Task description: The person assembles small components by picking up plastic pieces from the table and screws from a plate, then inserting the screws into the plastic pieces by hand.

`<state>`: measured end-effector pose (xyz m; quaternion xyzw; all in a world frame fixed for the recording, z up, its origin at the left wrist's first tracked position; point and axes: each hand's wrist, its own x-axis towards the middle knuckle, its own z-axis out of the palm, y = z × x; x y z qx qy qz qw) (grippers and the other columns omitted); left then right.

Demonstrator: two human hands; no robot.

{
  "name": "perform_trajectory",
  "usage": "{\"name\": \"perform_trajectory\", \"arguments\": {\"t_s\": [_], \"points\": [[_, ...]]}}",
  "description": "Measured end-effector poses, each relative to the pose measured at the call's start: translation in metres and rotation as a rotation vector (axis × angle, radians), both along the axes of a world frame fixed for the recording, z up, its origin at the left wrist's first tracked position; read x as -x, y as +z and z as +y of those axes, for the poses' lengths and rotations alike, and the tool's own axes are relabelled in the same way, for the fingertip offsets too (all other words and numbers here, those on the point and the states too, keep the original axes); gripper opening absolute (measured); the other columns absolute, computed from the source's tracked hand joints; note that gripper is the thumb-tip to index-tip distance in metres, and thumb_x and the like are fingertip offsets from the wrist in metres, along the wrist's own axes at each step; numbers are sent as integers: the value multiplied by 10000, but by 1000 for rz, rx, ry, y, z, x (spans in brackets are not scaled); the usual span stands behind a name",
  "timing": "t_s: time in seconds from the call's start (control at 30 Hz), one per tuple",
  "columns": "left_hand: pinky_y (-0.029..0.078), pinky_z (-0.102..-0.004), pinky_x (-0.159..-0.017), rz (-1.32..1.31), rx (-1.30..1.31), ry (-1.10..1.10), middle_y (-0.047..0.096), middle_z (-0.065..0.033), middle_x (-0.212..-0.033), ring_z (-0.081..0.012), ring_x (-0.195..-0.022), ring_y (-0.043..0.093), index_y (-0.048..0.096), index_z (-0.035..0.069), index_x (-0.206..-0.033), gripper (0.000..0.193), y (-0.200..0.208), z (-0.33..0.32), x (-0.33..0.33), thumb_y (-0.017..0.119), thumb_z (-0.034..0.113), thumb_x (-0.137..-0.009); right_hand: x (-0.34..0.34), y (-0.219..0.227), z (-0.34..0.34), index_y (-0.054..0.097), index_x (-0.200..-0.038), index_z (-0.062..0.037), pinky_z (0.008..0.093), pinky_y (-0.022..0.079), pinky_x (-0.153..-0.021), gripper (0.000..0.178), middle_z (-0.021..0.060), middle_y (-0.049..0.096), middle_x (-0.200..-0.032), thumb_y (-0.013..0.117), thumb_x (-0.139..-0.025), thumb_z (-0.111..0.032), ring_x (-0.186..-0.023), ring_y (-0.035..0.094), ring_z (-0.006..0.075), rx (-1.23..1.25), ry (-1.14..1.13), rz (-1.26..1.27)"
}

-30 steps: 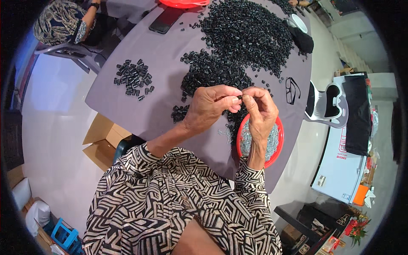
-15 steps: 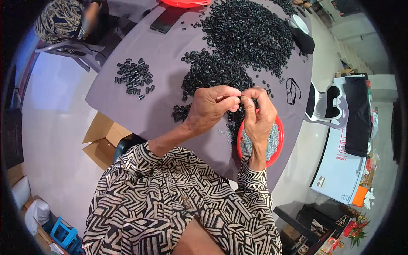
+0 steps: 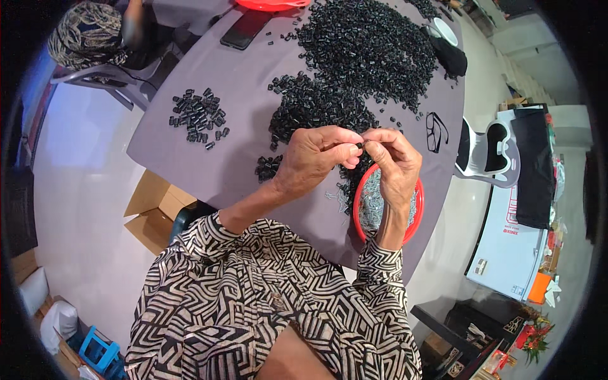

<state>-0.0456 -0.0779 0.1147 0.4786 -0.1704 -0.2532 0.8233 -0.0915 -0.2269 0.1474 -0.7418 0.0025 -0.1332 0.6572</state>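
Observation:
Close together above the table, my two hands meet at the fingertips. Thumb and forefinger of my left hand (image 3: 313, 157) pinch a small black cylindrical piece (image 3: 360, 145). My right hand (image 3: 394, 166) is closed in a pinch right beside that piece; whatever its fingertips hold is too small to make out. Beneath my right hand stands a red bowl (image 3: 357, 221) filled with small silvery metal pieces (image 3: 372, 201), partly hidden by my wrist. A few more silvery pieces (image 3: 339, 199) lie loose left of the bowl. Behind my hands spreads a heap of black pieces (image 3: 320, 107).
A larger black heap (image 3: 367, 47) covers the table's (image 3: 234, 95) far side. A separate small pile (image 3: 197, 117) lies at left. Also there: a phone (image 3: 246, 30), eyeglasses (image 3: 436, 132), a red container (image 3: 272, 3). A cardboard box (image 3: 152, 215) and a seated person (image 3: 88, 35) are beyond the edge.
My right fingertips have shifted slightly right, away from my left ones, and the black piece now shows between them. The person at the far left has moved an arm.

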Motion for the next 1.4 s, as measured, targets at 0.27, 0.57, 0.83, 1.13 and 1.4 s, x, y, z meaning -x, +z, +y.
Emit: {"name": "perform_trajectory", "arguments": {"t_s": [0.27, 0.57, 0.83, 1.13, 1.4], "points": [[503, -232, -682, 20, 20, 15, 631, -75, -827, -112, -719, 602, 601, -36, -950, 153, 1, 0, 2, 581, 34, -815, 3, -3, 3, 573, -839, 30, 237, 435, -723, 57, 77, 599, -847, 587, -792, 3, -773, 540, 120, 48, -42, -11], [504, -235, -679, 37, 30, 55, 629, -81, -835, -115, -721, 601, 596, -40, -953, 151, -4, -2, 2, 575, 9, -811, -1, -2, 10, 560, -819, 31, 216, 430, -663, 35, 65, 589, -816, 562, -809, -2, -735, 530, 107, 441, -97, -176], [474, -188, -615, 43, -3, -9, 611, -37, -754, -64, -665, 565, 617, -39, -894, 155, -7, 5, -11, 595, 89, -810, -6, -11, 17, 572, -833, 11, 194, 410, -641, 51, 14, 577, -781, 584, -815, -36, -710, 511, 67, 158, -96, -20], [487, -196, -623, 15, 13, 78, 624, -51, -763, -75, -665, 578, 622, -27, -907, 148, -14, 0, -7, 577, 82, -818, -8, -17, 20, 561, -829, 5, 175, 386, -610, 22, 11, 573, -787, 563, -814, -11, -678, 484, 50, 4, -134, -1], [496, -203, -637, -11, 15, 90, 627, -53, -764, -76, -684, 585, 618, -34, -908, 140, -9, 0, -4, 564, 61, -821, -5, -10, 23, 556, -824, 6, 179, 387, -628, 19, 23, 576, -801, 563, -810, -5, -692, 490, 61, 9, -146, -37]]}}
